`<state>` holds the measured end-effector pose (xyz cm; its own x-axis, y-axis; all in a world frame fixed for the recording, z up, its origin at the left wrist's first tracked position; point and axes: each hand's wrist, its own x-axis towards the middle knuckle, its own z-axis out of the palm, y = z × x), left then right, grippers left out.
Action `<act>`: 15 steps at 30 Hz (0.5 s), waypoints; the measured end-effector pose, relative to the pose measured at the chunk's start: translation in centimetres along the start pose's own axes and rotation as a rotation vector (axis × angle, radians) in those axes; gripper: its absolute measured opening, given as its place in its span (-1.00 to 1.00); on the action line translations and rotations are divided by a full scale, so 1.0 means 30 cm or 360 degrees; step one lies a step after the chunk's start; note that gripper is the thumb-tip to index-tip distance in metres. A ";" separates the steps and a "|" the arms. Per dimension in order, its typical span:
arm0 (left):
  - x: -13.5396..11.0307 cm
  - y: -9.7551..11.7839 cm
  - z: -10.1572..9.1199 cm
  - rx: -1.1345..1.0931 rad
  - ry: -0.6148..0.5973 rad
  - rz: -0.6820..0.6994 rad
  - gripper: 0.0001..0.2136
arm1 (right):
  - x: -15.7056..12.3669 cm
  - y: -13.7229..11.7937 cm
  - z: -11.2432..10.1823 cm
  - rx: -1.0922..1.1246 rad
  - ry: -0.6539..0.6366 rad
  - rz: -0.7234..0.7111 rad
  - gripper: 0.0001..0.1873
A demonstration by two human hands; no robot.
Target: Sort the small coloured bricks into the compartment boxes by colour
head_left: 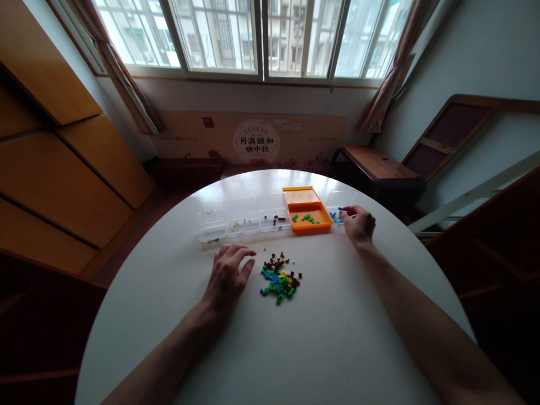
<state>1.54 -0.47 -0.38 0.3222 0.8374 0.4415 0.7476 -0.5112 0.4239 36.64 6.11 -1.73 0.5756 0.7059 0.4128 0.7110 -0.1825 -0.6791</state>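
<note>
On the round white table point(329, 343), a pile point(280, 283) of green, blue, brown and yellow bricks lies around the middle, between the left and right edges. Just left of it is the left hand point(231, 269), its grip released, fingers loosely bent. A yellow brick point(265, 248) lies just beyond the pile.

Toward the far edge runs a row of boxes. From the left: a clear box point(212, 230), contents too faint to tell; one point(243, 232) with pale yellow bricks; one point(275, 229) with brown; the orange box point(311, 229) with green. At the row's right end, the right hand point(359, 223) pinches a blue brick point(341, 209) above a clear box point(341, 198) holding blue bricks.
</note>
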 end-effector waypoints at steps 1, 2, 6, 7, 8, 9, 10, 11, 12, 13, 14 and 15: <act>-0.001 0.002 0.000 0.0015 -0.0011 0.0002 -0.84 | 0.000 0.005 0.002 -0.0009 -0.0013 0.0007 -0.76; -0.002 0.003 0.000 0.0027 -0.0019 0.0003 -0.83 | 0.000 0.008 0.003 -0.0013 -0.0020 0.0011 -0.75; -0.002 0.005 0.002 0.0060 -0.0056 -0.0011 -0.81 | -0.002 0.001 0.001 -0.0016 0.0015 -0.0010 -0.74; -0.002 0.004 0.002 0.0069 -0.0067 -0.0015 -0.80 | -0.004 -0.006 0.001 -0.0005 0.0031 -0.0035 -0.73; -0.002 0.004 0.003 0.0077 -0.0077 -0.0016 -0.79 | -0.008 -0.015 0.000 0.0014 0.0047 -0.0075 -0.73; -0.001 0.004 0.004 0.0085 -0.0087 -0.0012 -0.78 | -0.013 -0.027 0.001 0.0043 0.0059 -0.0136 -0.73; -0.001 0.004 0.005 0.0090 -0.0094 -0.0006 -0.78 | -0.020 -0.041 0.002 0.0084 0.0063 -0.0218 -0.73; -0.001 0.004 0.005 0.0095 -0.0103 0.0002 -0.78 | -0.030 -0.059 0.004 0.0130 0.0056 -0.0316 -0.74; -0.002 0.004 0.006 0.0098 -0.0110 0.0009 -0.78 | -0.043 -0.078 0.007 0.0181 0.0034 -0.0421 -0.75; -0.002 0.004 0.006 0.0102 -0.0118 0.0014 -0.78 | -0.059 -0.099 0.009 0.0233 -0.0005 -0.0525 -0.77; -0.003 0.003 0.007 0.0105 -0.0127 0.0017 -0.77 | -0.078 -0.122 0.012 0.0282 -0.0060 -0.0619 -0.79; -0.003 0.003 0.008 0.0109 -0.0137 0.0019 -0.76 | -0.099 -0.144 0.014 0.0327 -0.0122 -0.0694 -0.80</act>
<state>1.71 -0.55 -0.57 0.3780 0.8463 0.3754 0.7805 -0.5094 0.3625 31.68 5.09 -0.28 0.2049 0.7363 0.6448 0.7802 0.2749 -0.5618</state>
